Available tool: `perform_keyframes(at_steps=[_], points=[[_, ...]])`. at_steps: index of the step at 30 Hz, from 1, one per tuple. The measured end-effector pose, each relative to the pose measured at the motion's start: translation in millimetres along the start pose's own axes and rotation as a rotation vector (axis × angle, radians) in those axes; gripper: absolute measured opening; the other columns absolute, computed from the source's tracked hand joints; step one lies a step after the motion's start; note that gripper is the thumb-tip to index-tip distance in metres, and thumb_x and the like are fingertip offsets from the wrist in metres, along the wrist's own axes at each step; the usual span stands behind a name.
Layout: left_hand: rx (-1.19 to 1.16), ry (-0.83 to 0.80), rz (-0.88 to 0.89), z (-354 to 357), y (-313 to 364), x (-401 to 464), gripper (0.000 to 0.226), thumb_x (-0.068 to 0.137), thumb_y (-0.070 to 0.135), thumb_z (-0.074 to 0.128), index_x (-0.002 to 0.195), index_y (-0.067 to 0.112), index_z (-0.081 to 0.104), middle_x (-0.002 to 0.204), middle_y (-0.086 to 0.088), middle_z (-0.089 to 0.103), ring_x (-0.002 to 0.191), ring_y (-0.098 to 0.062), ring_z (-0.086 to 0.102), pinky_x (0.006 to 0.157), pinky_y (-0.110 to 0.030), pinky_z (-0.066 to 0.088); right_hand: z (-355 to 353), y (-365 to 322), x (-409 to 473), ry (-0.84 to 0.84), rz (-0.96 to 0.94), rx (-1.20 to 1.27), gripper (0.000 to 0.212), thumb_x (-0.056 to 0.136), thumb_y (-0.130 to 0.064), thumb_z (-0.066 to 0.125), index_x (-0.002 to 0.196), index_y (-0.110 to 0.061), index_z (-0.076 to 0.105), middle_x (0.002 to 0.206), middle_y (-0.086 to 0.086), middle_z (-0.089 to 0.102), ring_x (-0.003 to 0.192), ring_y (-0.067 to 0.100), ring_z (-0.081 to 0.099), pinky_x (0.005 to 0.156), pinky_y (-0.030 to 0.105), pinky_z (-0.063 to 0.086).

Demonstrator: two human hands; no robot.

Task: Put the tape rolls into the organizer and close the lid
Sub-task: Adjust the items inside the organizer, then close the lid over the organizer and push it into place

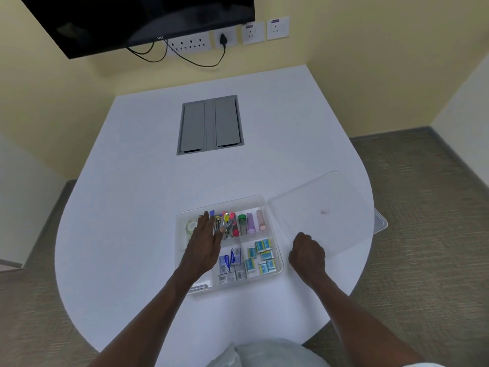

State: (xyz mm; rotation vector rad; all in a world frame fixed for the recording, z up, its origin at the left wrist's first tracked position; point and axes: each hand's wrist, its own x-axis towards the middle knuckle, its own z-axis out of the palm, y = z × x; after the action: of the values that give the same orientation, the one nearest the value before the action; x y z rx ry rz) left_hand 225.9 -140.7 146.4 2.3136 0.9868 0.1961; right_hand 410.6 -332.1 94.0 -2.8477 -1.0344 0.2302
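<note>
One tape roll upright, on edge.

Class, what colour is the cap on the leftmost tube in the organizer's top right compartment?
Green cap, seen in the head view.

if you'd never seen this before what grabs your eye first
Probably the clear organizer near the front edge of the white table, its compartments bright with colourful clips, small tubes and blue-and-yellow boxes. The left hand lies flat over its left side, next to a tape roll already in the left compartment. The clear lid lies open to the right, with the right hand curled at its near edge.
</note>
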Motion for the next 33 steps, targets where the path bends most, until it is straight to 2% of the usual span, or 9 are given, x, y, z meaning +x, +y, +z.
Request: perform_keyframes(at_steps=[3,5,7,13,19,24,27,30,33], points=[[0.001,-0.011,-0.001,0.1,-1.4,3.5,0.056,0.106,0.031,0.034,0.157,0.012,0.022,0.167,-0.009,0.015,0.157,-0.022,0.007,0.125,-0.032,0.010,-10.8,-1.1,4.6,0.126,0.007,-0.108,0.033,0.073,0.006,0.034,0.065,-0.010,0.062,0.051,-0.001,0.050,0.038,0.013,0.047,0.036,0.022,0.036],[-0.003,-0.020,-0.002,0.6,-1.4,5.9,0.056,0.106,0.030,0.035,0.157,0.009,0.023,0.167,-0.010,0.015,0.157,-0.022,0.008,0.126,-0.033,0.010,-22.4,-4.0,7.3,0.179,0.017,-0.115,0.017,0.064,0.007,0.058,0.067,-0.009,0.063,0.051,0.000,0.051,0.038,0.014,0.050,0.037,0.022,0.039],[-0.005,-0.024,0.008,0.3,-0.1,9.0,0.056,0.106,0.030,0.035,0.156,0.007,0.025,0.167,-0.011,0.016,0.157,-0.022,0.008,0.125,-0.031,0.009,-34.4,-7.0,11.8,0.197,0.013,-0.085,0.028,0.051,0.012,0.070,0.067,-0.008,0.059,0.051,0.003,0.052,0.037,0.019,0.052,0.038,0.023,0.040],[-0.038,-0.026,0.036,-7.4,8.2,22.0,0.055,0.106,0.028,0.035,0.155,0.005,0.025,0.167,-0.011,0.014,0.157,-0.022,0.008,0.126,-0.033,0.009,-85.8,-26.4,31.9,0.275,-0.022,0.052,0.027,0.060,0.021,0.058,0.068,-0.005,0.052,0.053,0.011,0.053,0.039,0.028,0.052,0.043,0.027,0.030],[-0.181,0.007,-0.003,-26.5,17.3,35.3,0.053,0.106,0.027,0.036,0.154,0.004,0.029,0.165,-0.012,0.020,0.156,-0.023,0.012,0.125,-0.033,0.011,-133.0,-73.7,35.9,0.390,-0.167,0.161,0.028,0.071,0.014,0.058,0.066,-0.010,0.044,0.054,0.010,0.053,0.041,0.028,0.052,0.043,0.025,0.027],[-0.285,0.075,-0.059,-55.4,14.8,49.7,0.050,0.107,0.024,0.035,0.151,0.002,0.033,0.163,-0.014,0.028,0.154,-0.025,0.021,0.126,-0.036,0.016,-173.6,-117.7,24.9,0.447,-0.360,0.344,0.030,0.077,0.006,0.054,0.068,-0.014,0.034,0.058,0.006,0.043,0.049,0.030,0.051,0.046,0.032,0.034],[-0.404,0.132,-0.133,-76.3,14.7,58.8,0.049,0.107,0.027,0.035,0.149,0.003,0.039,0.159,-0.013,0.036,0.150,-0.026,0.031,0.123,-0.034,0.021,-195.1,-139.6,15.4,0.473,-0.474,0.470,0.029,0.075,0.002,0.058,0.068,-0.016,0.036,0.057,-0.001,0.037,0.047,0.023,0.040,0.047,0.029,0.031],[-0.606,0.210,-0.174,-98.3,13.3,64.4,0.047,0.104,0.044,0.031,0.131,0.016,0.058,0.136,0.000,0.059,0.130,-0.019,0.053,0.111,-0.026,0.027,-211.1,-156.7,9.0,0.459,-0.512,0.698,0.034,0.072,0.001,0.061,0.065,-0.019,0.034,0.052,-0.005,0.031,0.047,0.012,0.026,0.047,0.022,0.025],[-0.763,0.307,-0.288,-117.9,-0.9,72.6,0.052,0.107,0.040,0.031,0.148,0.011,0.043,0.155,-0.003,0.044,0.147,-0.018,0.036,0.111,-0.020,0.018,-218.9,-167.1,6.4,0.420,-0.488,0.951,0.035,0.074,-0.004,0.066,0.061,-0.017,0.036,0.048,-0.008,0.030,0.046,0.009,0.027,0.046,0.016,0.024]])
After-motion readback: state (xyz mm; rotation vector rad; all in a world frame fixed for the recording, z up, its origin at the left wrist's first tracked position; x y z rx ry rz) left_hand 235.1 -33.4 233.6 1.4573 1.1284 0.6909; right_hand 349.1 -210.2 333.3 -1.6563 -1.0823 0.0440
